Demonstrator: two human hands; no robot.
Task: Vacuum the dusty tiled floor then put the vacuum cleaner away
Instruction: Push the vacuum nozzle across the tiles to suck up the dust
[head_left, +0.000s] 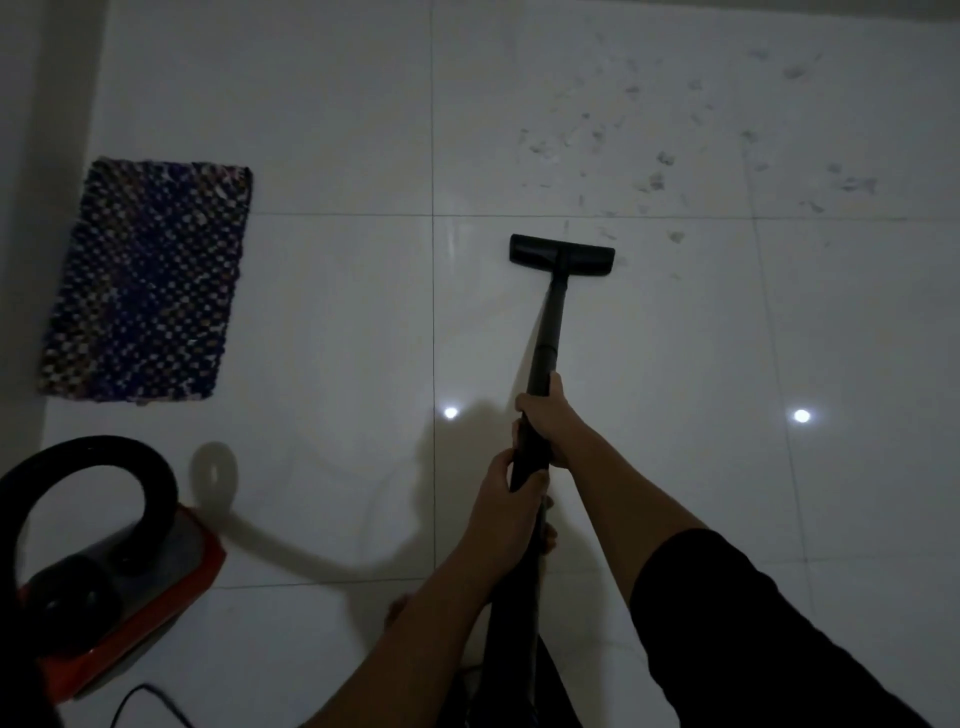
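Apparently wand (546, 332) within 2 hands (549, 422)

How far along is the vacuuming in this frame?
Done: nothing certain; the tiles near the person look clean. In hand: the left hand and right hand grip the wand, its nozzle at the edge of the dust. Left: that scattered dust, then storing the vacuum cleaner, sitting out near the mat.

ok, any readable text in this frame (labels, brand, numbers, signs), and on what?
None readable.
Vacuum cleaner body: no legible brand or label; the frame is dim and that corner is blurred.
Wand, floor head, woven mat: no text visible.
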